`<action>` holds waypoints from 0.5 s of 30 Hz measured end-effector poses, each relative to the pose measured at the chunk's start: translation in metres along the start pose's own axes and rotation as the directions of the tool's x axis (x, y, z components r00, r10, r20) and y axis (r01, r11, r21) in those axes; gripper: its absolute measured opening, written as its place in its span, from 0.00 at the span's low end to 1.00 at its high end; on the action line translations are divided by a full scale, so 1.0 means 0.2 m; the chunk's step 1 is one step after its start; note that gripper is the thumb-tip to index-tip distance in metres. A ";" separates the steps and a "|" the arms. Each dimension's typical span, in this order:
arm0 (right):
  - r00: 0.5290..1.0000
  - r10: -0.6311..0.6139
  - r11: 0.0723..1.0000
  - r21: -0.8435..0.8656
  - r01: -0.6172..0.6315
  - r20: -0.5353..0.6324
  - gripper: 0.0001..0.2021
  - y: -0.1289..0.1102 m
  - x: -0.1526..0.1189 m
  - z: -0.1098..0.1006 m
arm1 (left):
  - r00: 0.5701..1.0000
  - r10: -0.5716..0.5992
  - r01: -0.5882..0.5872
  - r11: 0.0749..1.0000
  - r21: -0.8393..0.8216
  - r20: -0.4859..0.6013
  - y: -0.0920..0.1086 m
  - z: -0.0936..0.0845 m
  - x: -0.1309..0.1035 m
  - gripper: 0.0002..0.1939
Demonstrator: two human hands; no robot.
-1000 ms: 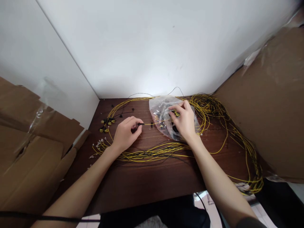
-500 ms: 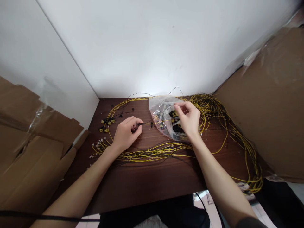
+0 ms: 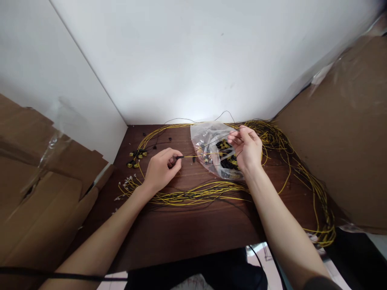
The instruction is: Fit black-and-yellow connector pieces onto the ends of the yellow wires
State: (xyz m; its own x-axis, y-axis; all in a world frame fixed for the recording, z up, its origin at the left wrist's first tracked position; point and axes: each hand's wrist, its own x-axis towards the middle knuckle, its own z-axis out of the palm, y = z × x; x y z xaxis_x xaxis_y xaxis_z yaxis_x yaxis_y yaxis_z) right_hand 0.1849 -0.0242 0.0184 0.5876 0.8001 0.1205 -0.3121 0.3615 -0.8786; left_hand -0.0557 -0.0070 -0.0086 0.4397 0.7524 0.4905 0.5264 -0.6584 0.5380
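My left hand (image 3: pixel 163 167) is closed in a pinch on a small black connector (image 3: pixel 180 157). A yellow wire (image 3: pixel 193 156) and a thin black wire (image 3: pixel 208 145) run from it to the right. Pinched between the thumb and forefinger of my right hand (image 3: pixel 248 147) is the black wire, drawn nearly straight and slanting up from the left hand. Beneath the wires lies a clear plastic bag (image 3: pixel 201 133), its mouth open, holding many black-and-yellow connectors (image 3: pixel 228 159). A loose black piece (image 3: pixel 194 159) rests on the table beside the bag.
Bundled yellow and black wires (image 3: pixel 196 193) lie across the brown table (image 3: pixel 187 233) and coil up at the right (image 3: pixel 269 135). Several connectors (image 3: pixel 136 157) sit at the left. Cardboard (image 3: pixel 45 173) stands on the left, more cardboard (image 3: pixel 338 141) on the right, a white wall (image 3: pixel 193 60) behind.
My right hand has moved right and slightly up along with the black wire, its fingers turning. My left hand has stayed in place on the connector.
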 end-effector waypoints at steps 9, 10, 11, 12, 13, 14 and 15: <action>0.967 0.222 0.959 0.207 -0.193 -0.128 0.07 -0.03 0.03 -0.01 | 1.000 -0.019 0.019 1.000 -0.016 -0.013 0.00 0.00 0.00 0.04; 0.962 0.239 0.952 0.229 -0.205 -0.135 0.08 -0.04 0.03 -0.01 | 1.000 -0.028 0.027 0.999 -0.030 -0.011 0.00 0.00 0.00 0.04; 0.959 0.249 0.947 0.243 -0.211 -0.136 0.09 -0.04 0.03 -0.02 | 0.999 -0.041 0.041 0.998 -0.048 -0.011 0.00 0.00 0.00 0.04; 0.959 0.249 0.946 0.248 -0.210 -0.135 0.09 -0.04 0.03 -0.02 | 0.998 -0.061 0.060 0.996 -0.068 -0.013 0.00 0.00 0.01 0.05; 0.962 0.237 0.950 0.239 -0.201 -0.134 0.10 -0.05 0.03 -0.01 | 0.996 -0.085 0.083 0.992 -0.090 -0.018 0.00 0.00 0.01 0.05; 0.969 0.209 0.963 0.198 -0.181 -0.129 0.11 -0.05 0.03 -0.01 | 0.993 -0.113 0.110 0.988 -0.111 -0.026 0.00 0.00 0.01 0.05; 0.977 0.173 0.977 0.148 -0.154 -0.126 0.11 -0.05 0.02 -0.01 | 0.989 -0.142 0.136 0.982 -0.128 -0.035 0.00 0.00 0.01 0.05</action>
State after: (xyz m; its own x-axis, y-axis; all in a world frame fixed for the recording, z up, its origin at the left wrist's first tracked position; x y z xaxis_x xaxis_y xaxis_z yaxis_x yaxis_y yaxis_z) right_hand 0.1926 -0.0253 0.0271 0.6140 0.7839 -0.0922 -0.5058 0.3012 -0.8083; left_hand -0.0541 -0.0051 -0.0078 0.3350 0.8370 0.4327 0.4837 -0.5469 0.6833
